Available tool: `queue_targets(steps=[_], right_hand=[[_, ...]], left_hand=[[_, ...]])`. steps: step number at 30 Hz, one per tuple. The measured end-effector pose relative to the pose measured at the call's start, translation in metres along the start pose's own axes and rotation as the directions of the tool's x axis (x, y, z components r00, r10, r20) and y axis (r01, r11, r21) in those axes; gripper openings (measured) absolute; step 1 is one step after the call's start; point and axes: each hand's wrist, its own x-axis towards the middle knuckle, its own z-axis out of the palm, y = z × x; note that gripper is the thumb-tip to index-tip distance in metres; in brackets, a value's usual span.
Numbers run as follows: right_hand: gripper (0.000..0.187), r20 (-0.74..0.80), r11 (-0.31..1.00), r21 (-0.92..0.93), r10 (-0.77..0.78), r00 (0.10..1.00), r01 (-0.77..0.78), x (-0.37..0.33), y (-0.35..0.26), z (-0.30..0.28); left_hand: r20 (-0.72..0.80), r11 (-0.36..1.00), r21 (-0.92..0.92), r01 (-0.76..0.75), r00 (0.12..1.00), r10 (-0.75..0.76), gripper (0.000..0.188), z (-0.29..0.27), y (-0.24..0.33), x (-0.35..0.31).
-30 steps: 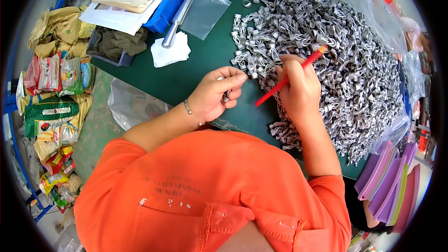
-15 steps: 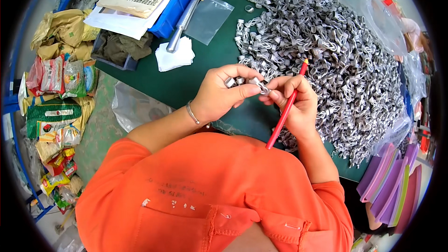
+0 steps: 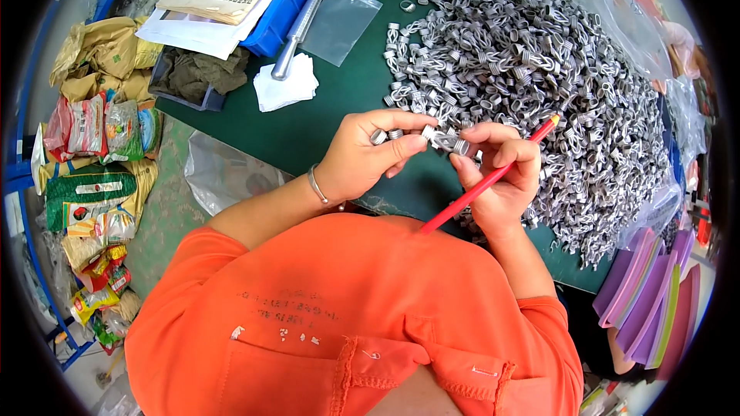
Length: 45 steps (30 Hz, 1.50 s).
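Head view, workbench with two bare hands: left hand [image 3: 358, 156], fingers curled, thumb and forefinger gripping the left end of one looped grey metal piece [image 3: 445, 141], with two small metal bands [image 3: 387, 135] tucked in the same fingers; right hand [image 3: 505, 181], fingertips closed on or against the right end of that piece, exact contact too small to tell, and a red pencil [image 3: 486, 181] lodged slantwise in the grip, its yellowish end far and right; said piece held between both hands, above the near part of the dark green tabletop [image 3: 308, 132]; one large heap of like grey pieces [image 3: 539, 85], right and far; one loose ring [image 3: 408, 6], just beside the heap's far left edge; one clear zip bag [image 3: 339, 27], far left; one tapered metal rod [image 3: 287, 55], its thick end resting on white paper squares [image 3: 287, 91]; one blue tray [image 3: 270, 23], papers on top; one bracelet [image 3: 317, 186], left wrist; purple sheets [image 3: 636, 293], right and near
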Motion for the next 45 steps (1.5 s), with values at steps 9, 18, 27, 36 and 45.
queue_targets(steps=[9, 18, 27, 36, 45], right_hand=[[0.026, 0.309, 0.870, -0.444, -0.075, 0.948, 0.214, 0.013, -0.009, 0.001], [0.024, 0.467, 0.578, -0.715, -0.024, 0.884, 0.394, 0.032, 0.020, 0.000], [0.021, 0.118, 0.950, -0.277, 0.179, 0.977, -0.141, 0.031, 0.004, 0.003], [0.020, 0.111, 0.779, 0.450, 0.435, 0.893, -0.436, 0.004, -0.009, 0.011], [0.031, -0.051, 0.965, 0.225, 0.146, 0.988, -0.131, -0.012, 0.003, 0.002]], left_hand=[[0.093, 0.840, -0.451, 0.302, 0.952, -0.292, 0.024, -0.040, 0.002, -0.024], [-0.140, 0.668, 0.231, 0.707, 0.704, -0.696, 0.014, -0.177, 0.009, -0.139], [-0.061, 0.193, 0.958, 0.213, 0.807, -0.588, 0.015, -0.152, 0.000, -0.115], [0.161, 0.994, 0.109, -0.018, 0.987, 0.001, 0.024, -0.015, 0.022, -0.005], [0.235, 0.780, 0.419, -0.464, 0.886, 0.400, 0.023, 0.003, 0.016, 0.008]])
